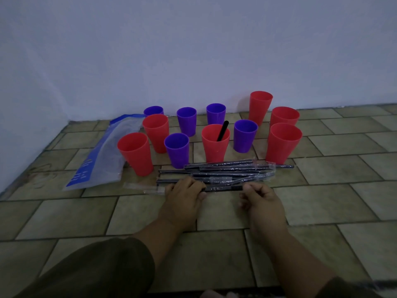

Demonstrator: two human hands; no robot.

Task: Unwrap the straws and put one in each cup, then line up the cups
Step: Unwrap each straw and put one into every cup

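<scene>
The straw (223, 188) lies crosswise on the floor (322, 203), its long axis spanning both grips: left grip (184, 190) curled over one end, right grip (258, 195) pinching the other.

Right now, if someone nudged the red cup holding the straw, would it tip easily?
Probably: the red cup is tall and narrows toward its base, so it likely tips. It looks like plastic, probably light. The straw leaning on its rim may shift.
</scene>
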